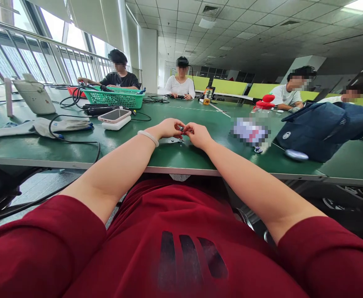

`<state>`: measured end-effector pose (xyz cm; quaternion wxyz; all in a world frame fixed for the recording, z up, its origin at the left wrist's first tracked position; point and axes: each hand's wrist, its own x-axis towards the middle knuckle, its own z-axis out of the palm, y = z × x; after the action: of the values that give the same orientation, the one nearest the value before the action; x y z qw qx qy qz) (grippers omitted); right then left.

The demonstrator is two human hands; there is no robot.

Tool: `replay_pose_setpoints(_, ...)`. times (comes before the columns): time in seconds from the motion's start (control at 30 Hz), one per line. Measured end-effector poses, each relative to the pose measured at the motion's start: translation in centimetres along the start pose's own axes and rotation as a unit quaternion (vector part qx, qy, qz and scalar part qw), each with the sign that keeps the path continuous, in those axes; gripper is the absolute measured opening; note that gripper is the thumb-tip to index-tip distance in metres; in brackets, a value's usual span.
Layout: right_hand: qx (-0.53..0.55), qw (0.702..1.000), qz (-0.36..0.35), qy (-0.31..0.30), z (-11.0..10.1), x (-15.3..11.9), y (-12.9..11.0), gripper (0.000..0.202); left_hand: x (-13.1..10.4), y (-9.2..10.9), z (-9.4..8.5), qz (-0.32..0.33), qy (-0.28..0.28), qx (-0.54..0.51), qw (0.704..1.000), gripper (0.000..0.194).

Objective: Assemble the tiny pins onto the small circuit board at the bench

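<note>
My left hand (169, 128) and my right hand (198, 134) meet over the green table (200, 158) near its front edge. Between their pinched fingertips is a small dark and silvery object (181, 129), too small to name. Both hands are closed around it, the left from one side and the right from the other. Just below them on the tabletop lies a flat whitish piece (168, 140) with small dark bits beside it. A pale band circles my left wrist.
Left: white glove (72, 125), black cable, phone (115, 115) on a white case, green basket (114, 97), white device (35, 96). Right: blurred packet (250, 131), red-lidded jar (263, 105), navy bag (320, 128), white oval object (296, 155). Several people sit across the table.
</note>
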<state>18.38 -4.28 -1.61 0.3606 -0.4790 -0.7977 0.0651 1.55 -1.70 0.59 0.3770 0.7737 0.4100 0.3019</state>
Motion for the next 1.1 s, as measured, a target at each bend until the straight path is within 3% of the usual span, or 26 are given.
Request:
replay_pose_setpoints(0.2,0.010,1.000,0.010,0.000,-0.1,-0.1,-0.1,0.019,-0.1,0.1,0.1,0.000,-0.004,0.024,1.000,0.037)
replay_pose_setpoints(0.5,-0.005,1.000,0.010,0.000,0.0,-0.1,0.0,0.019,0.0,-0.1,-0.9,0.040,0.031,0.195,0.979,0.039)
replay_pose_setpoints(0.7,0.011,1.000,0.009,-0.003,0.1,0.1,0.1,0.014,0.3,-0.6,-0.9,0.043,0.035,0.204,0.977,0.043)
replay_pose_setpoints(1.1,0.079,0.989,0.121,0.033,-0.6,0.2,0.3,0.021,-0.4,0.6,-0.4,0.063,0.034,0.186,0.980,0.043)
